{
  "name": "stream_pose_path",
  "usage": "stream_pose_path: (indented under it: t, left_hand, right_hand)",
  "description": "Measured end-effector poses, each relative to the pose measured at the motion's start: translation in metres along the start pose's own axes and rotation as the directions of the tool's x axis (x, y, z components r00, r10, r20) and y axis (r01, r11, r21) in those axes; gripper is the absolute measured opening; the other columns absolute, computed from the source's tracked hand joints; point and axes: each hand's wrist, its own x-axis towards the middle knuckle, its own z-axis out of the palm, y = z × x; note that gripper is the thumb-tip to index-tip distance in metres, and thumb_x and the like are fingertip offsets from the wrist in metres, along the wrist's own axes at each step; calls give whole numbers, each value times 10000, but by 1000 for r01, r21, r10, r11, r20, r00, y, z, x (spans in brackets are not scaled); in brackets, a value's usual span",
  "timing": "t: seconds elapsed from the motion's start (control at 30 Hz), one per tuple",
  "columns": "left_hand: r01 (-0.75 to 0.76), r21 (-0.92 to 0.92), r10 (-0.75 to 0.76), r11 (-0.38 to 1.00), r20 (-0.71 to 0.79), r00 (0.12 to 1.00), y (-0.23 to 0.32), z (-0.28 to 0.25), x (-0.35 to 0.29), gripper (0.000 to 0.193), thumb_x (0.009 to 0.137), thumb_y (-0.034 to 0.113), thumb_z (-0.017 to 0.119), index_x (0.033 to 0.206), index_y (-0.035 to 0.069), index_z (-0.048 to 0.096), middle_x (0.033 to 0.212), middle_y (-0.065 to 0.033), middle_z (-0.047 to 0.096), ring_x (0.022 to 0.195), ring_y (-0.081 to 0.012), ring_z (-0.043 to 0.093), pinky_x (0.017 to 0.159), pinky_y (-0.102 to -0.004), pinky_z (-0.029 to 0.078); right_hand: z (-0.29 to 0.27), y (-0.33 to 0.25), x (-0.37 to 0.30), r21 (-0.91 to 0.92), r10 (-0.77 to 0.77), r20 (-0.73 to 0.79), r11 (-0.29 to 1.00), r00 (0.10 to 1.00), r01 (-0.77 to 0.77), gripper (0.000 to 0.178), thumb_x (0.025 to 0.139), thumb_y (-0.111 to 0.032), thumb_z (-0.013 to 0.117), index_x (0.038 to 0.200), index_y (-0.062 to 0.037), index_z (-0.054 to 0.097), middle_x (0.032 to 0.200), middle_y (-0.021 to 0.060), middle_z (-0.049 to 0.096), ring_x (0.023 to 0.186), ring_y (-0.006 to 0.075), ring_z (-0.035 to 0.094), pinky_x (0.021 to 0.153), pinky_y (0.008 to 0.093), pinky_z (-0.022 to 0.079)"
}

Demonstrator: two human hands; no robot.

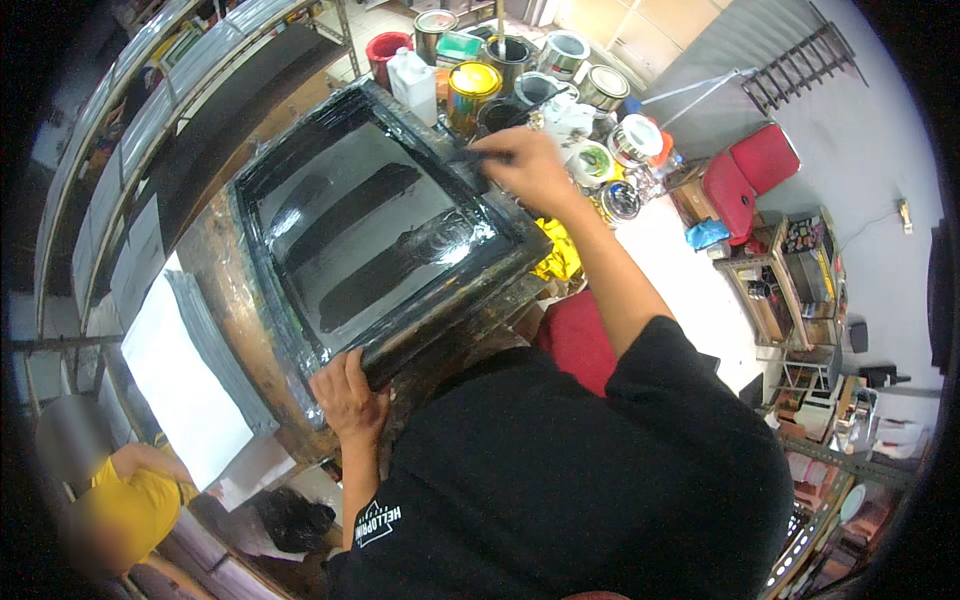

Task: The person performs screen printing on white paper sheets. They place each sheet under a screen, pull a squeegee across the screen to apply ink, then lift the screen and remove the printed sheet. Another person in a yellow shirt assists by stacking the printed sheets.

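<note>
A screen-printing frame [400,320] with dark, ink-stained sides lies on the worktable in front of me. Broad black bands of ink cross its grey mesh [345,225]. My left hand [350,393] grips the frame's near left corner, its fingers bent over the edge. At the frame's far right side, my right hand [527,168] is closed round a dark tool [478,158], smeared by motion. The tool's exact kind cannot be made out. Several open ink cans, among them a yellow-rimmed can [473,88], stand just beyond that hand.
A stack of white sheets [190,375] lies left of the frame. A white jug [412,85] and a red bucket [388,52] stand behind it. Yellow cloth [560,250] lies below the frame's right corner. Another person in a yellow shirt [145,490] is at lower left.
</note>
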Motion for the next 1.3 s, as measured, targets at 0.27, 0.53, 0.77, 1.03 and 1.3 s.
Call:
stream_pose_path:
  t: [0.27, 0.53, 0.77, 1.03, 1.3]
  left_hand:
    - [23, -15, -23, 1000, 27, 999, 4, -13, 12, 810, 497, 147, 930, 1230, 77, 592, 1195, -146, 597, 1113, -366, 541, 971, -478, 421]
    - [-3, 45, 3, 999, 11, 1000, 8, -39, 30, 796, 524, 186, 951, 1222, 52, 592, 1193, -156, 595, 1109, -375, 540, 970, -484, 411]
    - [23, 26, -23, 999, 16, 1000, 5, -42, 34, 790, 524, 145, 923, 1229, 51, 579, 1204, -158, 585, 1137, -390, 537, 1003, -478, 421]
    - [8, 28, -8, 1000, 1, 1000, 9, -48, 38, 775, 520, 149, 915, 1207, 32, 573, 1193, -165, 584, 1114, -389, 537, 979, -483, 423]
    - [-9, 3, 9, 1000, -28, 1000, 10, -55, 43, 773, 512, 159, 916, 1195, 24, 579, 1180, -168, 589, 1097, -392, 541, 964, -475, 430]
  right_hand:
    - [-97, 178, -148, -369, 461, -495, 655, 736, -659, 321, 841, -208, 708, 1152, -145, 760, 1029, 124, 765, 986, 313, 718, 906, 452, 516]
    - [-61, 191, -153, -648, 354, -377, 560, 856, -516, 351, 880, -288, 704, 1180, -106, 719, 1223, 167, 645, 1140, 372, 589, 913, 520, 501]
    - [54, 94, -197, -681, 650, 72, 586, 757, -439, 773, 868, -565, 698, 1533, -276, 431, 1612, 191, 302, 1369, 444, 411, 1026, 618, 441]
    - [78, 166, -223, -237, 473, -234, 820, 849, -522, 513, 909, -290, 723, 1358, -106, 556, 1272, 169, 608, 1160, 362, 578, 948, 443, 493]
    - [2, 122, -205, 968, 802, 16, 137, 597, -210, 437, 1100, -364, 434, 1372, -34, 523, 1259, 115, 651, 1095, 253, 654, 982, 411, 526]
